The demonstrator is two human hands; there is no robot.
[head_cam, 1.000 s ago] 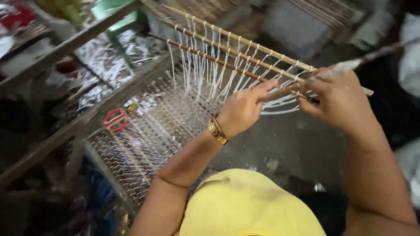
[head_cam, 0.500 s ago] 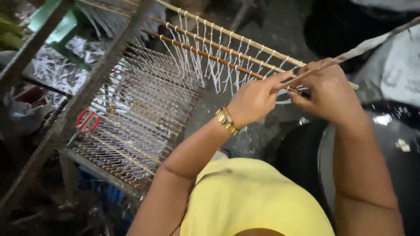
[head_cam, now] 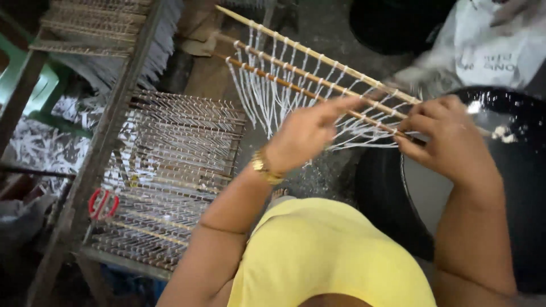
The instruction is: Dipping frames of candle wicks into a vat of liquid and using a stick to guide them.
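Note:
Three thin bamboo sticks (head_cam: 296, 59) run side by side from upper left to lower right, with many white strands (head_cam: 273, 94) looped over them and hanging down. My right hand (head_cam: 446, 136) pinches the near ends of the sticks. Beside it my left hand (head_cam: 307, 131), with a gold watch (head_cam: 263, 166) on the wrist, has its fingers stretched out over the strands near the same ends. My yellow shirt (head_cam: 324, 256) fills the bottom of the view.
A wooden rack (head_cam: 170, 170) stacked with more strand-laden sticks stands at the left, red-handled scissors (head_cam: 102, 203) on its near corner. A large black basin (head_cam: 512, 170) sits under my right hand. A white plastic bag (head_cam: 489, 45) lies at the top right.
The view has swung, so the rack and sticks sit further left and a black basin shows at right. My left fingers have stretched out along the strands; both hands stay at the stick ends.

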